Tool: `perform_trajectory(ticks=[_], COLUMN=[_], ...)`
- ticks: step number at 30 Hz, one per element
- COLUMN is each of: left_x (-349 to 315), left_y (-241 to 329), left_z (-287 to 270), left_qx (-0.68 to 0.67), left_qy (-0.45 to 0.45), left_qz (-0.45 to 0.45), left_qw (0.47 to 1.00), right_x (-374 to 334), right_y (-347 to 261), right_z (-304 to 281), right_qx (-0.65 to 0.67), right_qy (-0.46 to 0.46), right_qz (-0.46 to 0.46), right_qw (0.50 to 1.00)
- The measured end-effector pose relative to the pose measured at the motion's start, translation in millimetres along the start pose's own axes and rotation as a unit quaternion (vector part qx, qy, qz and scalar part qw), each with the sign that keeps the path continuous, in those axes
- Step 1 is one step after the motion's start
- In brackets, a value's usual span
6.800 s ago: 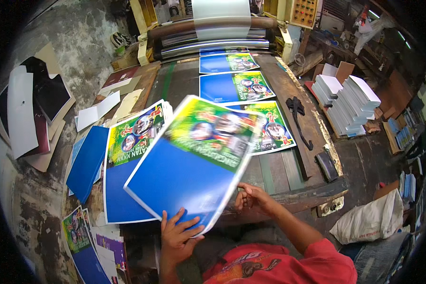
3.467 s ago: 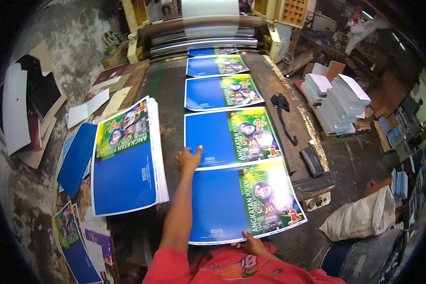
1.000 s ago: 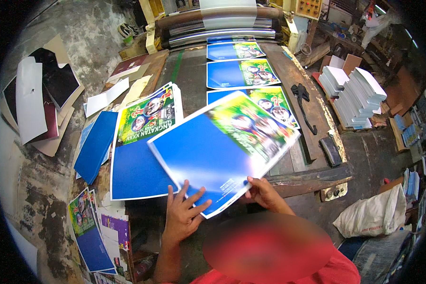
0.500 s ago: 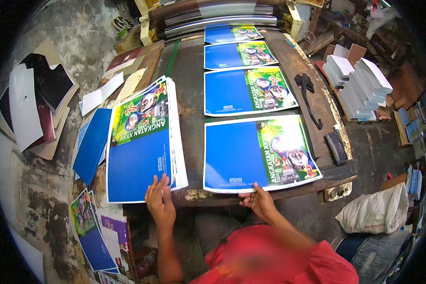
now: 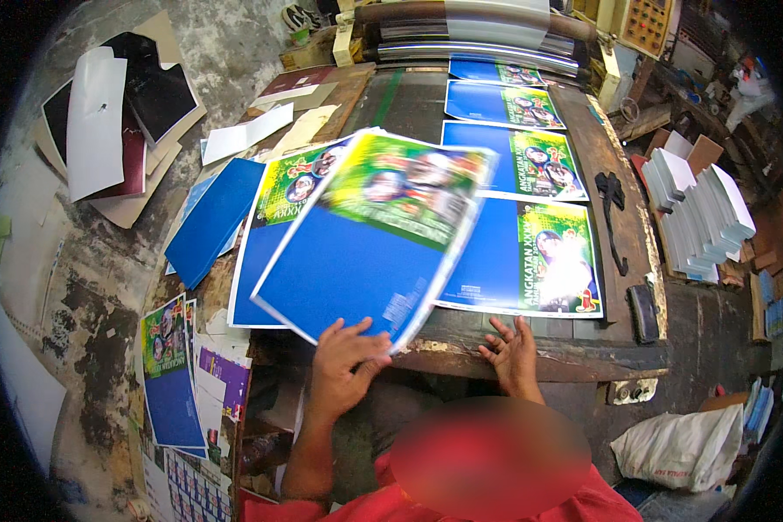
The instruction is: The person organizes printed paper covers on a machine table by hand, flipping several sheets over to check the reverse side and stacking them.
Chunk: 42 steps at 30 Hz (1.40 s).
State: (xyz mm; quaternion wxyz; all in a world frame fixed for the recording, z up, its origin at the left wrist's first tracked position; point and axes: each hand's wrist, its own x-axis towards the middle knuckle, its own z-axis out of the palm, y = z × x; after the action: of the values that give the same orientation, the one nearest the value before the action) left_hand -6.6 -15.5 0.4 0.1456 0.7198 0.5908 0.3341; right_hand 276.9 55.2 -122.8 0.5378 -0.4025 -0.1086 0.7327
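My left hand (image 5: 350,358) pinches the near edge of a blue and green printed sheet (image 5: 339,261), which hangs tilted and slightly blurred above the table. Under it lies a stack of matching sheets (image 5: 254,277), its right part hidden. Palm up and fingers apart, my right hand (image 5: 515,355) is at the table's front edge and holds nothing. Just beyond it rests the nearest sheet of a row (image 5: 487,261), partly covered by the lifted one. Farther up the row are another sheet (image 5: 483,155) and more, reaching toward the rollers.
Metal rollers (image 5: 478,54) span the table's far end. A black strap (image 5: 613,217) and a dark block (image 5: 642,313) lie along the right edge. Blue card (image 5: 217,222) sits left of the stack. White paper stacks (image 5: 700,209) stand beyond the table on the right.
My left hand has lifted a sheet off the stack and moved it right, over the row. My right hand has left the near sheet's edge and opened. The whole view has shifted.
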Motion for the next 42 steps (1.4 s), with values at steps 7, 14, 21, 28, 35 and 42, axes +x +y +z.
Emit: perform_trajectory(ticks=[7, 14, 21, 28, 35, 42], left_x=[0, 23, 9, 8, -43, -77], left_y=[19, -34, -41, -27, -29, -39], left_z=[9, 23, 20, 23, 5, 8], left_qx=[0.045, 0.206, 0.175, 0.045, 0.153, -0.209], left_qy=[-0.115, 0.056, 0.104, 0.080, 0.074, 0.114], left_qz=[0.120, 0.009, 0.003, -0.050, -0.126, -0.143], left_qw=[0.985, 0.977, 0.979, 0.995, 0.977, 0.961], right_x=[-19, -68, -100, -73, -55, -98], right_y=[-22, 36, 56, 36, 54, 70], right_z=[-28, -97, -97, -102, -89, -76], right_qx=[-0.063, -0.062, -0.105, -0.077, -0.092, -0.059], right_qy=[-0.086, -0.050, -0.043, -0.022, 0.009, 0.032], right_qz=[0.038, 0.091, 0.092, 0.066, -0.070, -0.104], right_qw=[0.994, 0.993, 0.989, 0.995, 0.993, 0.992])
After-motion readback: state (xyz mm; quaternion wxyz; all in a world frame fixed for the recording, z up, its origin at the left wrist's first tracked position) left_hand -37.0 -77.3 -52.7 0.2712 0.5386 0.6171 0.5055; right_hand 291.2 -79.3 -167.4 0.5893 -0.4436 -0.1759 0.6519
